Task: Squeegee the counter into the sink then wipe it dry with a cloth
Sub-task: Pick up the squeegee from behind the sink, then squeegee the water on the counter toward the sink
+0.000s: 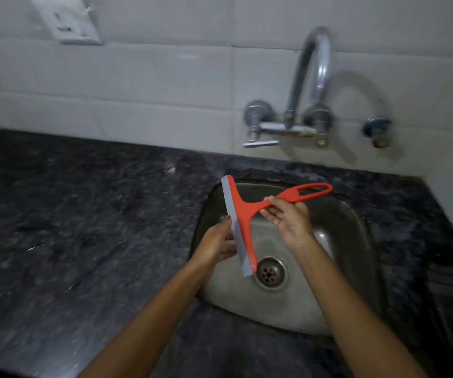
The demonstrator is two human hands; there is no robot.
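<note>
We are losing the socket plate (67, 19) at the top edge, the whole frame is blurring, and the squeegee (243, 214) blade is hiding our left hand's (217, 245) fingertips.

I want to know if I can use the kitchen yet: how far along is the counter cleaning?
Not far. The squeegee is held over the sink, right hand on its handle, left hand at the blade. Whether the counter is already squeegeed is unclear. No cloth shows, so drying remains.
</note>
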